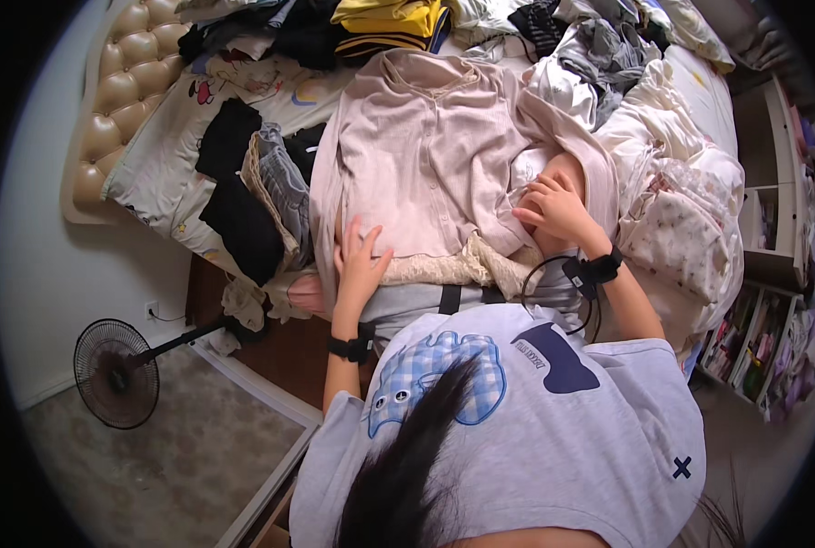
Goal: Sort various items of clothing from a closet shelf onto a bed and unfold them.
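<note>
A pale pink ribbed button-front top [407,151] lies spread in front of me, collar away from me, over the bed edge and my lap. My left hand [361,264] rests flat on its lower left corner, fingers apart. My right hand [558,209] is over my bare knee [563,171], beside the top's right edge, its fingers loosely bent and apart; no cloth shows in its grasp. The right sleeve [595,171] curves around the outside of that knee. Beneath the hem, a strip of cream lace fabric [424,269] lies across my lap.
Black garments [239,192] and grey folded trousers [284,181] lie left. Yellow folded clothes [390,20] are stacked behind. White and floral clothes [681,219] heap at right. A black fan [117,373] stands on the left; shelves [767,226] line the right. A cable hangs from my right wristband [592,270].
</note>
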`<control>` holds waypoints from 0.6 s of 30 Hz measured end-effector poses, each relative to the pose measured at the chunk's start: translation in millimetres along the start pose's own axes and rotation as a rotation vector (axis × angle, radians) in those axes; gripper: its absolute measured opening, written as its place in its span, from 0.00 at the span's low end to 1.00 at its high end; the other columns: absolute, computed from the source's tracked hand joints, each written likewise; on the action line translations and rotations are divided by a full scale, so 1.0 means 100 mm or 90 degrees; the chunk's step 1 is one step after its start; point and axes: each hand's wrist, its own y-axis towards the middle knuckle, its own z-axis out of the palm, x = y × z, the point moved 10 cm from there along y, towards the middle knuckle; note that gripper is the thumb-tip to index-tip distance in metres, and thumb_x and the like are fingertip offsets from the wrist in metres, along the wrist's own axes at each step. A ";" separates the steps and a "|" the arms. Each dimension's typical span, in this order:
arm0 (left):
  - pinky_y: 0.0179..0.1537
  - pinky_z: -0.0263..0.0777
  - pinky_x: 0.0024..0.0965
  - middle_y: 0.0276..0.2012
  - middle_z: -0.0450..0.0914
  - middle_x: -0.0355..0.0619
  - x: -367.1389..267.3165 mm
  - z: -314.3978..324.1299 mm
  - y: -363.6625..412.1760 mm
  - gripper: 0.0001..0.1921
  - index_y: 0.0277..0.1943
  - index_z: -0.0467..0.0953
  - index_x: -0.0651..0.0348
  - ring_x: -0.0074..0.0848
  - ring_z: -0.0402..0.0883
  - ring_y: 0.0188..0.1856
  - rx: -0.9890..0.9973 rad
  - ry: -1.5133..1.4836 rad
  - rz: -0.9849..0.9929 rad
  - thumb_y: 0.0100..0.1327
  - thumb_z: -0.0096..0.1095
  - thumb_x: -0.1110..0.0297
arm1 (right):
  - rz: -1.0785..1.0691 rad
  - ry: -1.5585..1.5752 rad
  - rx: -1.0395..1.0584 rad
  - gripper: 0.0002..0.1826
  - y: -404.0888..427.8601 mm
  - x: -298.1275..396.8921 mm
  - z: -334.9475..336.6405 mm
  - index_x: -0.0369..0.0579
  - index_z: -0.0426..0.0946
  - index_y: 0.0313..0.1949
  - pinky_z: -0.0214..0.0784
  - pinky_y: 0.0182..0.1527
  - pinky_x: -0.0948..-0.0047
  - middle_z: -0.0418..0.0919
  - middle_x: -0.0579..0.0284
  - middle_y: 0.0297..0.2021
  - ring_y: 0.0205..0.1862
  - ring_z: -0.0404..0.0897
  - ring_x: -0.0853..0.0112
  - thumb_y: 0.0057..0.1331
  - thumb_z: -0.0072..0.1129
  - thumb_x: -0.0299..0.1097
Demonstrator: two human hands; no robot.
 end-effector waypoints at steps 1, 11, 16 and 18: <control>0.58 0.45 0.48 0.59 0.57 0.54 0.04 0.05 -0.06 0.23 0.51 0.68 0.55 0.42 0.51 0.63 0.032 -0.010 -0.033 0.53 0.58 0.57 | -0.008 0.005 -0.017 0.24 -0.05 0.09 -0.03 0.46 0.77 0.28 0.43 0.59 0.55 0.74 0.61 0.42 0.54 0.64 0.63 0.53 0.50 0.57; 0.31 0.66 0.25 0.26 0.73 0.43 0.39 -0.23 -0.18 0.15 0.37 0.69 0.67 0.27 0.72 0.27 -0.082 -0.192 -0.235 0.53 0.62 0.64 | 0.122 0.249 0.172 0.13 -0.24 0.34 0.48 0.39 0.76 0.32 0.63 0.44 0.65 0.74 0.54 0.29 0.38 0.73 0.63 0.51 0.58 0.36; 0.15 0.57 0.17 0.24 0.70 0.34 0.46 -0.25 -0.13 0.06 0.34 0.68 0.58 0.12 0.63 0.18 -0.189 -0.806 -0.359 0.60 0.55 0.68 | 0.386 0.785 -0.027 0.13 -0.47 -0.25 -0.03 0.39 0.73 0.40 0.61 0.30 0.86 0.75 0.69 0.29 0.28 0.70 0.85 0.61 0.53 0.35; 0.13 0.53 0.17 0.22 0.69 0.34 0.59 -0.33 -0.22 0.05 0.34 0.68 0.58 0.12 0.60 0.15 -0.216 -0.832 -0.445 0.60 0.55 0.68 | 0.433 0.857 0.008 0.13 -0.67 -0.30 -0.06 0.38 0.72 0.40 0.61 0.30 0.85 0.75 0.69 0.29 0.28 0.70 0.85 0.61 0.53 0.34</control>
